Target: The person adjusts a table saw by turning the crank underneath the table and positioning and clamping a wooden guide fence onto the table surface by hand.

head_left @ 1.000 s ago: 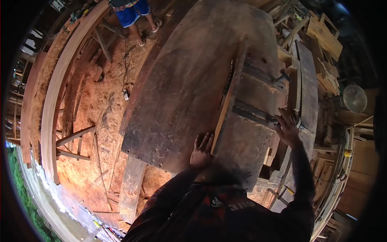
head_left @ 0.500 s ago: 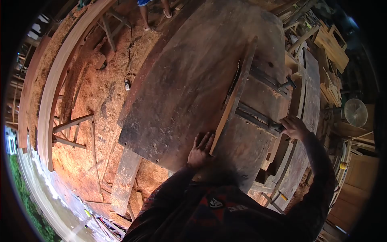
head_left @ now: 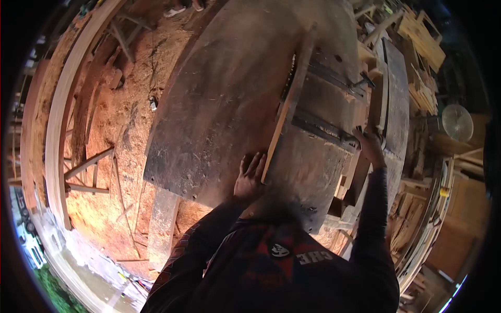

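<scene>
Wooden strip (head_left: pixel 288 107) is already laid along a worktop (head_left: pixel 209 115), with two dark bar clamps (head_left: pixel 323 129) running from its side; adjustment at the nearer clamp appears unfinished, its outer end met by the right hand (head_left: pixel 371 148), whose grip cannot be told. Beside the near end, the left hand (head_left: pixel 249 182) is rested flat, fingers slightly spread. Straight, pale-edged timber is backed by a broad, scuffed, dusty surface.

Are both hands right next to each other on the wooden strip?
No, the left hand lies at the near end of the wooden strip, while the right hand is apart, by the end of a dark bar.
</scene>
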`<state>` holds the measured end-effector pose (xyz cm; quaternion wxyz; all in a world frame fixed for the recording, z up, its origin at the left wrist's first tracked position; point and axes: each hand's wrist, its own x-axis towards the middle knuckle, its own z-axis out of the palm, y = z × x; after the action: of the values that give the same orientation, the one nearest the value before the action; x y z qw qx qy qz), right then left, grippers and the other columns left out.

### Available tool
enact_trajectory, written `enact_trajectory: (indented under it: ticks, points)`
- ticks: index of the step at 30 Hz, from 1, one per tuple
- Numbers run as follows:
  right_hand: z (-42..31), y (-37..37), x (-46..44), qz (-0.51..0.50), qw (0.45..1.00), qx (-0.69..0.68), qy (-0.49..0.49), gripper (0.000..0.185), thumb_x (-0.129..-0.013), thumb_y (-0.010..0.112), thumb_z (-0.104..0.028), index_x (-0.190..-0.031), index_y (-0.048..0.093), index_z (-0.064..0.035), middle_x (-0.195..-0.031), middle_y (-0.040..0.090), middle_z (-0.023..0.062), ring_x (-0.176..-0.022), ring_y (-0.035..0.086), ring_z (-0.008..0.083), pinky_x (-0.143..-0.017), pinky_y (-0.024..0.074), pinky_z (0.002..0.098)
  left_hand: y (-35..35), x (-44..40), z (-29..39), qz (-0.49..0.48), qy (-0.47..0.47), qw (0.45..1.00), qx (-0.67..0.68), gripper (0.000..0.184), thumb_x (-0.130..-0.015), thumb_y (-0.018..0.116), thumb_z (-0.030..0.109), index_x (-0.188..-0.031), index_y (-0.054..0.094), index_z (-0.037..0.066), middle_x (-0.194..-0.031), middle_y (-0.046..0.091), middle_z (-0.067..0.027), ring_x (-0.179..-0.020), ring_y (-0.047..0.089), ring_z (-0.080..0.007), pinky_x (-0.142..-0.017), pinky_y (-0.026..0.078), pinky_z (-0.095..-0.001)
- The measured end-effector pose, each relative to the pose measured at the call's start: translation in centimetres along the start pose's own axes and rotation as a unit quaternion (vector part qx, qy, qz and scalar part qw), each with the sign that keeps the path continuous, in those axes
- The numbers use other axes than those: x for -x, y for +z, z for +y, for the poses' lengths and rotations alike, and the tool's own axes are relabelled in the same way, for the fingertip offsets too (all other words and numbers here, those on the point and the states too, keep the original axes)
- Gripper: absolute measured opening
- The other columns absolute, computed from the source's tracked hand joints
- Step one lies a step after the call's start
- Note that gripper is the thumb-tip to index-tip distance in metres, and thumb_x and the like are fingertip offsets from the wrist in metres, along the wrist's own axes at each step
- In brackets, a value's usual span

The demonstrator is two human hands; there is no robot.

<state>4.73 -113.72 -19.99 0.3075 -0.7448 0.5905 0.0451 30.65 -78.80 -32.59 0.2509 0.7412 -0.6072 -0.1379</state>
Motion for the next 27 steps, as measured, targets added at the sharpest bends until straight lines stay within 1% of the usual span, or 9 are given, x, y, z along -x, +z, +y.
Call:
enact_trajectory:
  ticks: [2,6,8,10,14,18,22,24,27]
  points:
    - [1.7,1.6,-2.8,-0.022,0.965,-0.212,-0.154,0.050,-0.089,0.063,-0.033,-0.122,0.062,0.0039,-0.067,0.067,0.0140,-0.063,0.067,0.0229,-0.063,0.0493,0.0302,-0.4,-0.2,0.1,0.019,0.002,1.000,0.009,0.085,-0.077,0.073,0.033,-0.146,0.035,0.000,-0.149,0.042,-0.0144,-0.143,0.033,-0.0291,-0.117,0.022,-0.0587]
    - [0.2,2.4,-5.7,-0.074,0.930,-0.344,-0.109,0.059,-0.087,0.061,-0.017,-0.139,0.046,0.0043,-0.062,0.063,0.0113,-0.057,0.063,0.0223,-0.061,0.0508,0.0312,-1.2,-0.4,0.6,0.061,0.022,0.997,0.036,0.067,-0.076,0.072,0.023,-0.134,0.051,0.000,-0.143,0.048,-0.0144,-0.138,0.041,-0.0303,-0.113,0.028,-0.0591]
    - [1.0,2.1,-6.2,-0.110,0.868,-0.484,-0.030,0.064,-0.085,0.058,-0.011,-0.145,0.038,0.0021,-0.056,0.055,0.0088,-0.050,0.057,0.0202,-0.060,0.0522,0.0348,-1.2,-0.3,0.6,0.063,0.023,0.997,0.043,0.067,-0.076,0.071,0.023,-0.135,0.051,0.000,-0.143,0.048,-0.0141,-0.138,0.041,-0.0299,-0.113,0.028,-0.0589]
    - [1.2,2.3,-5.7,-0.080,0.880,-0.467,-0.033,0.064,-0.085,0.061,-0.012,-0.144,0.041,0.0013,-0.056,0.051,0.0057,-0.046,0.051,0.0187,-0.059,0.0526,0.0361,-1.0,-0.2,0.6,0.080,0.022,0.996,0.035,0.069,-0.076,0.072,0.024,-0.137,0.048,0.001,-0.144,0.047,-0.0152,-0.138,0.041,-0.0297,-0.114,0.027,-0.0590]
    - [0.6,3.3,-4.0,-0.045,0.826,-0.562,-0.016,0.060,-0.085,0.065,-0.014,-0.140,0.046,0.0012,-0.060,0.051,0.0018,-0.050,0.051,0.0168,-0.060,0.0505,0.0354,-2.1,0.1,0.9,0.050,-0.009,0.996,0.078,0.071,-0.079,0.069,0.027,-0.140,0.044,-0.001,-0.144,0.046,-0.0176,-0.138,0.040,-0.0317,-0.114,0.026,-0.0595]
    - [2.8,3.3,-5.1,-0.170,0.808,-0.560,-0.069,0.049,-0.084,0.063,-0.005,-0.131,0.050,0.0048,-0.064,0.049,-0.0013,-0.060,0.052,0.0125,-0.060,0.0450,0.0303,-1.2,0.1,0.3,0.070,0.038,0.996,0.033,0.070,-0.084,0.064,0.031,-0.140,0.041,-0.004,-0.146,0.043,-0.0207,-0.138,0.038,-0.0351,-0.114,0.026,-0.0594]
    - [2.6,4.6,-4.2,-0.076,0.785,-0.607,-0.097,0.032,-0.084,0.062,-0.003,-0.115,0.057,0.0044,-0.065,0.048,0.0012,-0.057,0.047,0.0155,-0.056,0.0386,0.0269,-1.8,0.0,0.2,0.047,0.048,0.997,0.028,0.072,-0.083,0.066,0.032,-0.140,0.042,-0.004,-0.146,0.042,-0.0191,-0.139,0.037,-0.0343,-0.114,0.025,-0.0594]
    - [4.6,7.1,-5.7,0.172,0.776,-0.607,0.007,0.016,-0.086,0.061,-0.005,-0.100,0.060,0.0022,-0.065,0.048,0.0021,-0.056,0.046,0.0150,-0.054,0.0377,0.0273,-1.2,-0.1,0.2,0.029,0.038,0.999,0.012,0.074,-0.082,0.068,0.034,-0.140,0.043,-0.004,-0.147,0.042,-0.0179,-0.140,0.036,-0.0338,-0.114,0.024,-0.0596]
    - [2.2,7.6,-4.7,0.315,0.702,-0.635,0.061,0.008,-0.084,0.064,-0.004,-0.080,0.059,-0.0009,-0.065,0.050,0.0049,-0.053,0.048,0.0158,-0.049,0.0406,0.0315,-1.7,0.1,1.1,0.010,0.027,0.999,0.020,0.076,-0.079,0.072,0.032,-0.140,0.043,-0.003,-0.148,0.042,-0.0169,-0.142,0.034,-0.0326,-0.114,0.023,-0.0596]
